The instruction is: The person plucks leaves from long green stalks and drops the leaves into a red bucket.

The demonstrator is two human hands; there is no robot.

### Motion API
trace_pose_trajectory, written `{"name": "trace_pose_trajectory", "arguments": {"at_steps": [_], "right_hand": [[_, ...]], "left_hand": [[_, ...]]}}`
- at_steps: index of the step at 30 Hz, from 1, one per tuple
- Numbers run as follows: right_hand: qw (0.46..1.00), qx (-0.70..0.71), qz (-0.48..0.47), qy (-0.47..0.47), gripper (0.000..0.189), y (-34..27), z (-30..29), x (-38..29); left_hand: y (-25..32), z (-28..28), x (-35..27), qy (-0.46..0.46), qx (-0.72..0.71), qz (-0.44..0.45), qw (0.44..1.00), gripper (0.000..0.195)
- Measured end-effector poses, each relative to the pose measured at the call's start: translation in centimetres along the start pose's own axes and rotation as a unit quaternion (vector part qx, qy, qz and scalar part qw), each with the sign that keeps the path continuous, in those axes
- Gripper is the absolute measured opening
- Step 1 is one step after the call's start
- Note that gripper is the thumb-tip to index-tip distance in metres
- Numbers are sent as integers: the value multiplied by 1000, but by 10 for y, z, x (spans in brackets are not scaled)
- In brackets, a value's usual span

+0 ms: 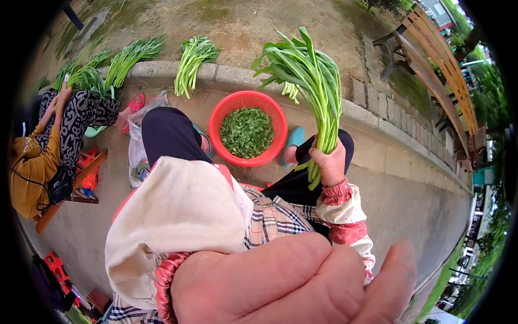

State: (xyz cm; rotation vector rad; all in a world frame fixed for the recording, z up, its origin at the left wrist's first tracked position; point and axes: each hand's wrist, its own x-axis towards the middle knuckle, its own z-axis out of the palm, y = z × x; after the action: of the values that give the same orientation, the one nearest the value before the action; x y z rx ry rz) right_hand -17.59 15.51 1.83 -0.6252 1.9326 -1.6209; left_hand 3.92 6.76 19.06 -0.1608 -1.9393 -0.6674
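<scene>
My right hand [332, 165] is closed around the lower stalks of a bunch of long leafy greens [323, 93], which resemble water spinach. The bunch stands nearly upright above my right knee, leaves at the top. My left hand [279, 283] is very large and close to the camera at the bottom, partly cut off by the frame. I cannot tell whether it holds anything. Between my feet sits a red plastic colander basket [282, 117] with loose green leaf pieces [247, 131] in it, apart from both hands.
Another bunch of greens [194, 60] lies across the stone kerb [234, 76], with cut stalks [290, 91] farther right. At left, a seated person [34, 174] holds greens. A clear plastic bag [137, 141] lies by my left leg. A slatted wooden bench [441, 77] stands right.
</scene>
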Motion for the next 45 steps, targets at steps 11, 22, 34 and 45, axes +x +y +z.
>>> {"name": "trace_pose_trajectory", "arguments": {"at_steps": [11, 22, 34, 45], "right_hand": [[1000, 17, 0, -8, 25, 9, 0, -11], [985, -159, -72, -5, 29, 11, -16, -20], [953, -268, -137, 10, 32, 4, -19, -41], [922, -320, -220, 1, 29, 9, -17, -44]], "left_hand": [[-9, -43, 2, -120, 22, 1, 993, 28], [-88, -19, -48, -29, -36, -202, 978, 29], [-160, -13, -76, 35, -185, -384, 904, 42], [-174, -25, -76, -115, -260, -350, 892, 36]]}}
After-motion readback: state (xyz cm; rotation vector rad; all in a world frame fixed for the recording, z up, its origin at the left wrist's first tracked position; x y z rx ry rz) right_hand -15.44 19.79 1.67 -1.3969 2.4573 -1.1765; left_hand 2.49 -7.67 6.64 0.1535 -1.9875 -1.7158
